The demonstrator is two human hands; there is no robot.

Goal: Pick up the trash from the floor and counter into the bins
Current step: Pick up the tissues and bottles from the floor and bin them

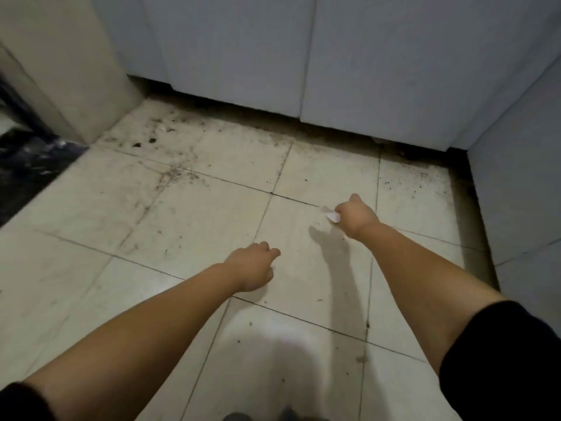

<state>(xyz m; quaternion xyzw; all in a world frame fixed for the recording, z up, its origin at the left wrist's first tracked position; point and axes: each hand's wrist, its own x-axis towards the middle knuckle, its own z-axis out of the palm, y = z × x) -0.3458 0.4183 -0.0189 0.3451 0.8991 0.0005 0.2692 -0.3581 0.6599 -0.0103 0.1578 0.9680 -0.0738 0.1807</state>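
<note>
My right hand [356, 215] reaches out low over the tiled floor [197, 214], its fingers closed on a small white scrap of paper [330, 214] that sticks out to the left of the fist. My left hand [253, 265] hovers nearer to me over the floor, fingers curled in loosely with nothing seen in them. Small dark bits of debris [144, 142] lie scattered on the tiles at the far left corner. No bin is in view.
White cabinet doors [379, 62] line the far side, with a dark gap beneath. Another white cabinet [522, 183] runs along the right. A beige wall corner [69, 71] stands at the left, beside a dark threshold [27, 168]. Dirt specks dot the tiles near the cabinets.
</note>
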